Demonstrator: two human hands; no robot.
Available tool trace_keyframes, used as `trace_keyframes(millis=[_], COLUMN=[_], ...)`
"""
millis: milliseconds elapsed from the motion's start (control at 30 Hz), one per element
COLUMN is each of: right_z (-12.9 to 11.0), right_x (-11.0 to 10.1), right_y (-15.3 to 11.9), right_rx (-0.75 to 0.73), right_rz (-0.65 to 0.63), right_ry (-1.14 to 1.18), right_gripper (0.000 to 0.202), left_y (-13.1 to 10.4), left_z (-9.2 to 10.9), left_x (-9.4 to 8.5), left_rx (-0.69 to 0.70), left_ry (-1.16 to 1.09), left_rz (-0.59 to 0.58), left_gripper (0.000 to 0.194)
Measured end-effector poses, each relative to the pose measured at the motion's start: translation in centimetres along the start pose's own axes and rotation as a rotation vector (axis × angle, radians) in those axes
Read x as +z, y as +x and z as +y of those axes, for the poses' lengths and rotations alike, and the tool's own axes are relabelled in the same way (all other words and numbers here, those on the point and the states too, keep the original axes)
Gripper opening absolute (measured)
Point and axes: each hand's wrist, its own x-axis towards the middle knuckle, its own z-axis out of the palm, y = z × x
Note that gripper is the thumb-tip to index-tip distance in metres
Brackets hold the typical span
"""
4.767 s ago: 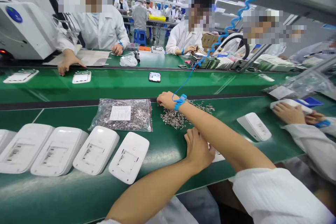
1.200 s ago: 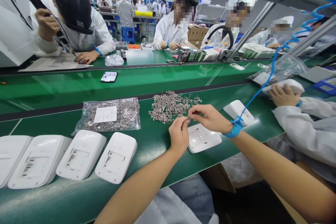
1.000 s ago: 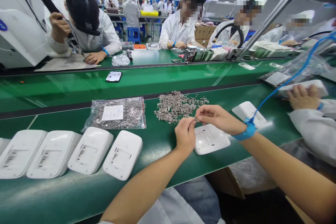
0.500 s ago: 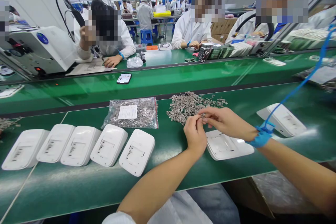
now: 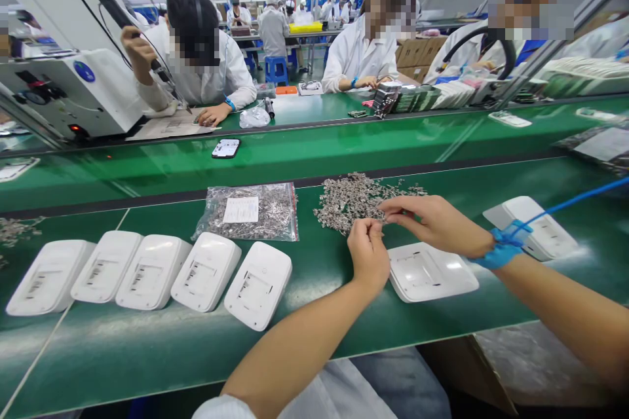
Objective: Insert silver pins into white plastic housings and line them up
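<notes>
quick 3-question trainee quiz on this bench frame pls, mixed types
1. True or false: the right hand, with a blue strap on its wrist, reaches into the loose heap of small silver metal parts.
2. How many white plastic housings lie in the row left of the left hand? A) three B) five C) seven
3. Fill in: the clear plastic bag of metal parts bears a white paper ____.

Key: 1 true, its fingertips are at the heap's near edge. 2 B. 3 label.
</notes>
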Motion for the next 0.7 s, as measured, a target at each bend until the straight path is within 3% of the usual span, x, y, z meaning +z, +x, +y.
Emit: trace_keyframes(millis=[133, 233, 300, 467, 567, 700], right_z=[-0.5, -0.4, -0.1, 0.0, 0.2, 0.9], right_x=[0.3, 0.4, 0.3, -0.1, -0.4, -0.4], right_y=[0.2, 0.1, 0.0, 0.0, 0.0, -0.4], right_rx=[0.313, 0.427, 0.372, 0.036, -0.073, -0.071], right_rz=[-0.075, -0.148, -0.166, -0.072, -0.044, -0.071], right_ry=[0.368, 0.564, 0.49, 0.06, 0.006, 0.046], right_gripper=[0.023, 0.027, 0.025, 0.023, 0.022, 0.018], left_y=[-0.1, -0.2, -0.2, -0.1, -0.2, -0.2], left_z=[0.2, 0.2, 0.2, -0.1, -0.2, -0.3], left_x=[-0.2, -0.2, -0.2, 0.0, 0.0, -0.1], left_rx=[0.077, 0.119, 0.094, 0.042, 0.054, 0.066], left_ry=[0.003, 0.005, 0.003, -0.019, -0.025, -0.027], left_rz=[-0.026, -0.045, -0.044, -0.074, -0.093, -0.11], left_gripper=[0.019, 0.021, 0.021, 0.02, 0.02, 0.022])
